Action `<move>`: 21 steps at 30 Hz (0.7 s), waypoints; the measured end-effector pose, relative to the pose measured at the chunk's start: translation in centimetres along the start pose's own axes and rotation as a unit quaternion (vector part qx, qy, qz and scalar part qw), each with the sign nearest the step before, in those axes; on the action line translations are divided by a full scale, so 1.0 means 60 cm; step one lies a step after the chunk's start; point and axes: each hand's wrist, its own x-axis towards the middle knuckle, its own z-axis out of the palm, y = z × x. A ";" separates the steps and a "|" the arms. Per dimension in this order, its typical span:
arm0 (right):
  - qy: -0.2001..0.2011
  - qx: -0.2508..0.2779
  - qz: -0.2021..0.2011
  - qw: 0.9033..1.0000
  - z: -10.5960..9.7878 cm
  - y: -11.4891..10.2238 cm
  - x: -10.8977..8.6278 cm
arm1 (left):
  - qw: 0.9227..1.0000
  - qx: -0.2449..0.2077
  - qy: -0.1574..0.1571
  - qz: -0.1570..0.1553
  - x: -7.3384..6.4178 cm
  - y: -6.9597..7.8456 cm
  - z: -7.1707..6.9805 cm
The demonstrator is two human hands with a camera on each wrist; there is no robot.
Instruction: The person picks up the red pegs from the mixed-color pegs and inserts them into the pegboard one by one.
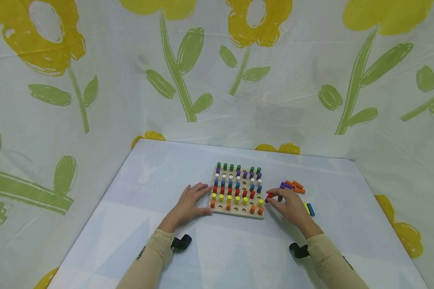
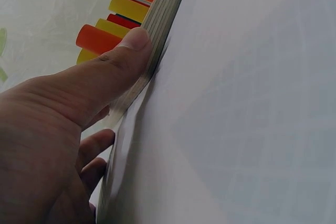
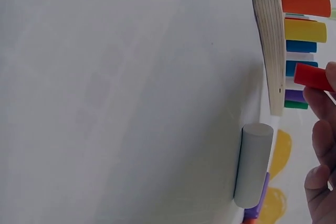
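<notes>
A wooden pegboard (image 1: 238, 213) lies on the table with rows of coloured pegs, green at the far side and orange at the near side. Several of its holes show bare. Between thumb and fingertips my right hand (image 1: 291, 206) pinches a red peg (image 3: 311, 76), held just off the board's right edge. My left hand (image 1: 191, 202) rests against the board's left side with fingers spread. In the left wrist view its thumb (image 2: 137, 39) presses the board's edge beside an orange peg (image 2: 97, 39).
Right of the board lie loose orange pegs (image 1: 299, 191), purple pegs (image 1: 285, 185) and a blue peg (image 1: 311, 209). A white peg (image 3: 253, 166) lies on the table in the right wrist view. Flower-patterned cloth (image 1: 293, 100) hangs behind the table.
</notes>
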 end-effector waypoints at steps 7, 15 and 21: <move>0.003 -0.003 -0.009 1.000 0.000 -0.003 0.003 | 1.000 0.005 -0.002 -0.002 0.000 -0.001 0.000; 0.009 -0.005 -0.024 1.000 0.003 -0.005 0.004 | 1.000 0.005 -0.001 0.004 0.001 -0.001 -0.001; 0.013 -0.001 -0.027 1.000 0.006 -0.006 0.005 | 1.000 0.005 -0.004 0.002 0.001 -0.001 -0.001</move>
